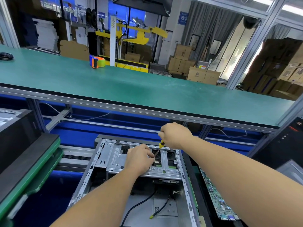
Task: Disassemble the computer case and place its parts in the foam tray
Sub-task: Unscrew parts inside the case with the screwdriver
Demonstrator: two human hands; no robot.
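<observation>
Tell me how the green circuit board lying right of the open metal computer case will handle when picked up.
The green circuit board is a thin flat slab, so probably light and fairly stiff, flexing slightly if lifted by one end. Its face is crowded with small components and connectors, so likely fragile; edges look the safer grip. Lying flat beside the open metal computer case, it seems unlikely to roll or tip.

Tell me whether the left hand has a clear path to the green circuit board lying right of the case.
Probably not directly: the left hand is on the drive bracket, and the right forearm crosses above the circuit board. It is also empty of tools.
</observation>
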